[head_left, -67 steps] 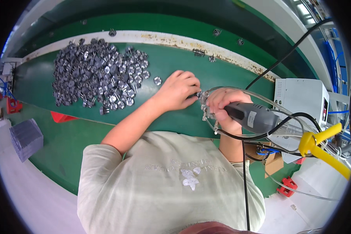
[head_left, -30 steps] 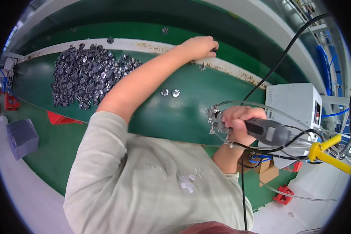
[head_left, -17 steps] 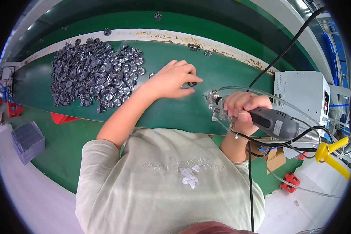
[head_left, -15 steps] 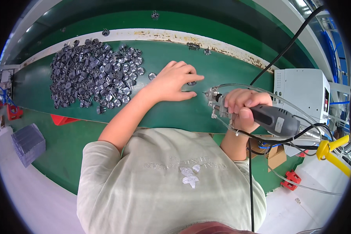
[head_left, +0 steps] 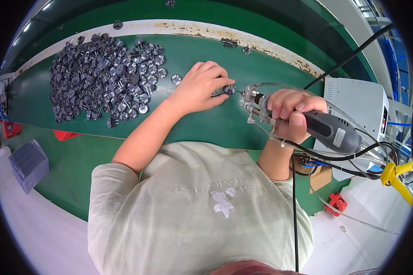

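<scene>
My left hand (head_left: 201,88) is closed, thumb and fingertips pinching a small round dark part with a shiny face (head_left: 230,90) against the green bench. My right hand (head_left: 293,112) grips a grey power screwdriver (head_left: 333,132). Its metal head and thin tip point left, right beside the pinched part; whether they touch is hard to tell. A clear hose and a black cable run off the tool. Left of my left hand, one similar part (head_left: 176,79) lies alone, near a big heap of such parts (head_left: 101,78), some showing pins.
A white, rust-marked ledge (head_left: 179,28) borders the far side of the bench (head_left: 270,68). Loose parts lie on and beyond it. A grey-white machine box (head_left: 353,105) stands at right, with a yellow strap (head_left: 399,179) by the cables. Below sit red stands (head_left: 336,203) and a cardboard box.
My left hand has gone from fingers spread to pinching the small round part. The screwdriver tip now sits right by that part. The whole view has shifted slightly.
</scene>
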Available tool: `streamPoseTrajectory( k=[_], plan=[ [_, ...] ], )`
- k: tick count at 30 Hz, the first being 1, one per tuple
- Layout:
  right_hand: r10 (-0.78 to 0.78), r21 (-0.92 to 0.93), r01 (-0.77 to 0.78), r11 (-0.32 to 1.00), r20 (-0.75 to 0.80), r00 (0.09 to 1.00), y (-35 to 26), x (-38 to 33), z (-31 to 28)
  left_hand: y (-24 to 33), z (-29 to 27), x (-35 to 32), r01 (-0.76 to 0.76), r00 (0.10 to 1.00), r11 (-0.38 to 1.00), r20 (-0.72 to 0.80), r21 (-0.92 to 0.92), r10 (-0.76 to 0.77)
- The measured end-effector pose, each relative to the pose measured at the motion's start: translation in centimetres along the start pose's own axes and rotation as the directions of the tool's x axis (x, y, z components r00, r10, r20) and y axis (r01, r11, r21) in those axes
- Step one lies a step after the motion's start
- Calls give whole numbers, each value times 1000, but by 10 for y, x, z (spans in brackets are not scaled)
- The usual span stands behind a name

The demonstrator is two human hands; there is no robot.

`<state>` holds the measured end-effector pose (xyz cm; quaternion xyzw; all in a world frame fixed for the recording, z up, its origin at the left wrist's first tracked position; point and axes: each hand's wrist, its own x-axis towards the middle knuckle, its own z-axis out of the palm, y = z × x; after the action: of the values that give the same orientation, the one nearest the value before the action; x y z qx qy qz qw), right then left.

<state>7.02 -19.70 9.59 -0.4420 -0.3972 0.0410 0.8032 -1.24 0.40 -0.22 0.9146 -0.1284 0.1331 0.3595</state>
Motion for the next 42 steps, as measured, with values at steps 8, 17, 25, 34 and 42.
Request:
streamPoseTrajectory(
  k=[8, 17, 25, 34, 42],
  plan=[
    [13, 14, -14, 1000, 10, 1000, 6, 1, 1, -2, -2, 0, 50, 999, 997, 11, -66, -49],
    [11, 1, -11, 1000, 6, 1000, 9, 1, 1, -1, -1, 1, 49, 999, 998, -2, -51, -49],
    [12, -2, -12, 1000, -2, 1000, 10, 1, 3, -1, 1, 0, 22, 1000, 1000, 3, 8, -22],
    [93, -168, -86, 982, 39, 995, 8, 6, 13, -1, 2, -2, 3, 1000, 1000, -7, 7, -3],
    [162, -93, -158, 983, 43, 986, 14, 10, 18, 1, 0, -1, 4, 1000, 1000, 9, 5, -5]
  ],
)
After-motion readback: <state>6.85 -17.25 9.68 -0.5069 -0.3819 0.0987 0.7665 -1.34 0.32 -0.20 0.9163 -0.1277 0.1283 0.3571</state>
